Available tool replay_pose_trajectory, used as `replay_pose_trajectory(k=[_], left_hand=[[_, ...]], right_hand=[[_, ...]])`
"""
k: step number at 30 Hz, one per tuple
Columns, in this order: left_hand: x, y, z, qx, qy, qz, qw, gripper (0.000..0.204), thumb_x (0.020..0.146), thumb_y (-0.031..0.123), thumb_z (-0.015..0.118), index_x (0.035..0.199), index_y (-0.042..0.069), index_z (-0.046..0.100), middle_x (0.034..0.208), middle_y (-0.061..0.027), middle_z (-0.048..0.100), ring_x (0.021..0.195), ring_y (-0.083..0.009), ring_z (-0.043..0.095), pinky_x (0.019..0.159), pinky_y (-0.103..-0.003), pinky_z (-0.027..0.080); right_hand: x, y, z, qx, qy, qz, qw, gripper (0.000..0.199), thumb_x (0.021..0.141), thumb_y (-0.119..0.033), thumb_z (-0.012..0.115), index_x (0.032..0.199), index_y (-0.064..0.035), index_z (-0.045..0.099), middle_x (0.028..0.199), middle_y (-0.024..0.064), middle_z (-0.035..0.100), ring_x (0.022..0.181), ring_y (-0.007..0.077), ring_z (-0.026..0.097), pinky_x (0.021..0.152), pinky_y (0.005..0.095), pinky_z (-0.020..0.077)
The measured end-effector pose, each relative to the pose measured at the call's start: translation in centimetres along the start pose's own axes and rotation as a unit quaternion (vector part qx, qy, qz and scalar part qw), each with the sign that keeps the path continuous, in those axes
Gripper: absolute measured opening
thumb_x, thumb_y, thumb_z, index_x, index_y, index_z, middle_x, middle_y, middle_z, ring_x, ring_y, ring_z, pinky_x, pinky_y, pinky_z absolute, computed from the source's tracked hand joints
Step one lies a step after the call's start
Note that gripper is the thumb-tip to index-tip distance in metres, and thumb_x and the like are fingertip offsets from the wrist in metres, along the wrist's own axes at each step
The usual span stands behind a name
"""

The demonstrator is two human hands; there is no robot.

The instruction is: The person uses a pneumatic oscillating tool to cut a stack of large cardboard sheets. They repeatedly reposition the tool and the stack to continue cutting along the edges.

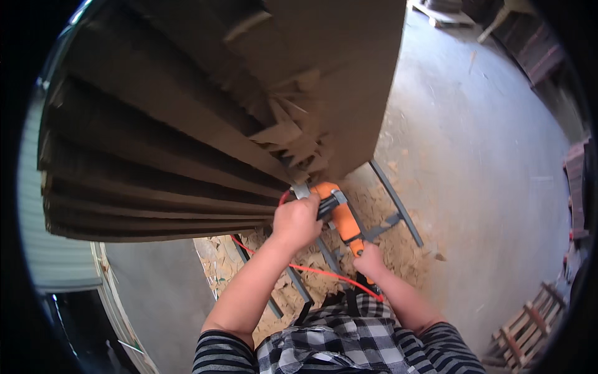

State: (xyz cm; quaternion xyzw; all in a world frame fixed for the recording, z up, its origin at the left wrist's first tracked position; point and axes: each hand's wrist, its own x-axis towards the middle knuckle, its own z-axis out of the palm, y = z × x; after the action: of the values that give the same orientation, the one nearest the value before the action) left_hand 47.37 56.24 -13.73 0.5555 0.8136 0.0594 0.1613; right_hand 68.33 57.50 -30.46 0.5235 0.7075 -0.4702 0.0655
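Both of my hands are on an orange power tool. My left hand is closed round its black side handle near the front. Further back, my right hand wraps the rear grip. The tool's front end meets the lower edge of a large stack of brown cardboard sheets, whose layers fan out toward the left. Torn cardboard scraps hang from the stack just beyond the tool; its tip is hidden among them. A red hose runs below my left forearm toward my waist.
Grey metal bars of a stand reach out under the stack. Cardboard scraps litter the floor around them. A wooden pallet lies at the lower right, and a loaded pallet stands at the far right.
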Motion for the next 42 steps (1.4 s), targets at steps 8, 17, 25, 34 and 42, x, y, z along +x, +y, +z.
replay_pose_trajectory(k=[8, 17, 25, 34, 42], left_hand=[[1.8, -0.3, 3.2, 0.013, -0.048, -0.040, 0.998, 0.025, 0.067, 0.014, 0.066, 0.088, 0.006, 0.054, 0.076, -0.0151, 0.063, 0.073, -0.0333, 0.063, 0.066, -0.043, 0.050], [2.8, -1.1, 7.1, 0.012, -0.070, -0.061, 0.996, 0.028, 0.068, 0.016, 0.067, 0.091, 0.005, 0.054, 0.078, -0.0166, 0.063, 0.077, -0.0348, 0.062, 0.070, -0.043, 0.049], [3.4, -1.7, 10.6, 0.013, -0.080, -0.084, 0.993, 0.029, 0.067, 0.016, 0.068, 0.089, 0.005, 0.053, 0.077, -0.0170, 0.062, 0.077, -0.0351, 0.061, 0.069, -0.044, 0.048], [4.5, -3.3, 14.1, 0.025, -0.107, -0.078, 0.991, 0.029, 0.068, 0.018, 0.068, 0.089, 0.005, 0.053, 0.076, -0.0173, 0.062, 0.077, -0.0352, 0.062, 0.069, -0.044, 0.049], [6.1, -3.7, 17.0, 0.044, -0.156, -0.072, 0.984, 0.031, 0.071, 0.019, 0.066, 0.096, 0.007, 0.053, 0.082, -0.0158, 0.063, 0.081, -0.0325, 0.063, 0.071, -0.043, 0.050]], right_hand=[[2.3, 1.5, 1.0, 0.013, -0.033, 0.012, 0.999, 0.040, 0.067, -0.020, 0.066, 0.101, -0.0014, 0.056, 0.090, 0.0218, 0.063, 0.087, 0.0368, 0.061, 0.077, 0.0419, 0.0491], [4.9, 3.3, 2.4, -0.009, -0.042, 0.039, 0.998, 0.037, 0.067, -0.018, 0.065, 0.099, 0.0015, 0.058, 0.090, 0.0218, 0.063, 0.088, 0.0361, 0.061, 0.078, 0.0412, 0.0493], [6.7, 5.7, 4.5, -0.006, -0.045, 0.068, 0.997, 0.034, 0.068, -0.015, 0.061, 0.098, -0.0010, 0.058, 0.092, 0.0203, 0.064, 0.089, 0.0355, 0.061, 0.080, 0.0410, 0.0491], [7.8, 7.0, 5.8, -0.015, -0.070, 0.097, 0.993, 0.030, 0.068, -0.016, 0.061, 0.096, -0.0033, 0.059, 0.092, 0.0187, 0.064, 0.089, 0.0339, 0.061, 0.079, 0.0410, 0.0493], [9.6, 9.3, 7.8, -0.018, -0.083, 0.124, 0.989, 0.033, 0.068, -0.014, 0.059, 0.099, -0.0028, 0.060, 0.094, 0.0193, 0.064, 0.091, 0.0330, 0.062, 0.079, 0.0406, 0.0499]])
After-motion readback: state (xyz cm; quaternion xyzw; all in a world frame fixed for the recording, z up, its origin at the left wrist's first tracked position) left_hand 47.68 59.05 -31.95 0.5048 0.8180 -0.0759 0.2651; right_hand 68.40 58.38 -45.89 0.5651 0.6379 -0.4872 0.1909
